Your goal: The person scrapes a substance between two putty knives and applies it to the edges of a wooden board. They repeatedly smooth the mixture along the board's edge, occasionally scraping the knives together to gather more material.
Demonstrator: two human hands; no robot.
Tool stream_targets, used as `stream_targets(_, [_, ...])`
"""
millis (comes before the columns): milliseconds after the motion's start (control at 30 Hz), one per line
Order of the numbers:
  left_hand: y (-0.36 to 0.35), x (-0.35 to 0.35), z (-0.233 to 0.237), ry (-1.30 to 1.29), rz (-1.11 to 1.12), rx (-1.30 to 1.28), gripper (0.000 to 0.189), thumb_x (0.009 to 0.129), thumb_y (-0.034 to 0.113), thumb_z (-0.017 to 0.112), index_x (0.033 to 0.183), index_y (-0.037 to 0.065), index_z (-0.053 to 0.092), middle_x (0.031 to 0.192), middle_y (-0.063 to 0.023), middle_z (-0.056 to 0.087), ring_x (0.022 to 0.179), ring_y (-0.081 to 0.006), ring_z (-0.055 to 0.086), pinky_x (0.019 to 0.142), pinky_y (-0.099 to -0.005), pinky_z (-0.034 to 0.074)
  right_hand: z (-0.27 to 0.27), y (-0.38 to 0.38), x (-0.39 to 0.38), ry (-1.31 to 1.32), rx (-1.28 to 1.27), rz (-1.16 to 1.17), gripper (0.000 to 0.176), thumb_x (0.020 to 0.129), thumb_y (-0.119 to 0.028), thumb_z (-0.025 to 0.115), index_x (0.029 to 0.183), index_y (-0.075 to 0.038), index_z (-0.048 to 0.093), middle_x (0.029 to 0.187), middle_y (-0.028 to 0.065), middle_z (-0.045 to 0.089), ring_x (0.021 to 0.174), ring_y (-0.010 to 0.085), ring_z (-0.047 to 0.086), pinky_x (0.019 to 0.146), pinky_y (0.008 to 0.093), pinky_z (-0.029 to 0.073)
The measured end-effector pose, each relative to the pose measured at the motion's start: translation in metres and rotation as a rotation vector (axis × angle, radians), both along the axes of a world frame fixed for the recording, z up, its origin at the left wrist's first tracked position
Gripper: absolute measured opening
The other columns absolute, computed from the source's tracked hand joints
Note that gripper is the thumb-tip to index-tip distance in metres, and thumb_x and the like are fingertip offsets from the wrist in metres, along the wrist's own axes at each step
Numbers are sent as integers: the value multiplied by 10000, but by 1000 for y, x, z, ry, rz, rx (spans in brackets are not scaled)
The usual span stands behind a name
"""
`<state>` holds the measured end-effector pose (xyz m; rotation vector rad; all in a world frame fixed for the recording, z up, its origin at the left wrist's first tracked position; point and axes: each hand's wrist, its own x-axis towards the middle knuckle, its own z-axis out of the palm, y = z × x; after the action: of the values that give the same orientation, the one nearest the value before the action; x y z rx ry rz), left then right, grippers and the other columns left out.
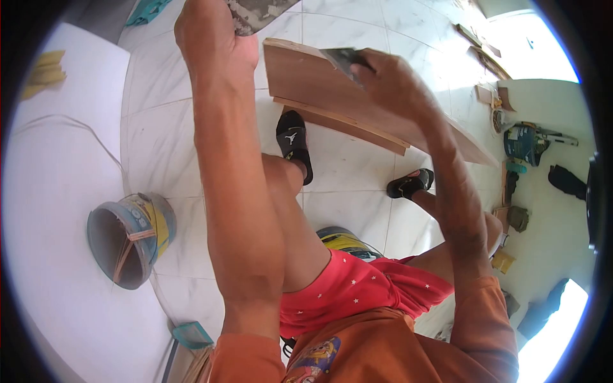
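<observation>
White floor tiles (348, 207) with grey veins spread beneath the person, and bright light falls in beyond the right hand. That right hand (393, 80) is closed around a dark, flat-bladed scraper (345, 60), which overlaps the upper edge of a wooden board (303, 76); whether blade and wood touch, I cannot tell. The board runs from between the two hands to behind the right forearm, with a narrower wooden strip (351, 131) below it. The left hand (207, 29), fingers curled, grips a smeared grey blade (265, 13) (cut off by the view's top edge). Well below the left hand, outside its forearm, a bucket (163, 223) lies tipped.
</observation>
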<state>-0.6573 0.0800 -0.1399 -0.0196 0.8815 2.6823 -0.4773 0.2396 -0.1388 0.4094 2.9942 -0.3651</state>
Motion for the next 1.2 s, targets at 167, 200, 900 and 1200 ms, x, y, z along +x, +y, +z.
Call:
stream_targets(167, [-7,-6,4,-86,174,29,290,1019,123,510,1203,-87,587,1128,-185,694,953,-294,725,830,-399,627,19,18,-31,-115,-128,-118,355,978,-289,538,1106,9,684,840,228,704,743,333,698,721,446,521])
stream_targets(200, [-7,-7,2,-81,180,41,288,1016,121,514,1203,-87,587,1125,-186,694,954,-295,725,828,-398,627,21,17,-37,-136,-122,-130,357,980,-290,537,1104,10,685,841,233,698,742,338,692,722,444,521])
stream_targets(900, [-19,-7,3,-51,253,106,279,1009,127,535,1188,-82,582,1108,-180,675,954,-272,706,804,-356,604,-66,-48,-81,221,468,431,200,863,-115,647,1042,-29,671,1041,101,671,1051,274,642,880,411,531])
stream_targets(1200, [-25,-3,10,-64,244,139,311,1023,126,507,1240,-90,556,1146,-189,671,952,-276,714,782,-359,620,-78,-65,-67,237,546,501,313,815,-116,702,1069,58,648,1030,148,656,999,292,634,805,409,514])
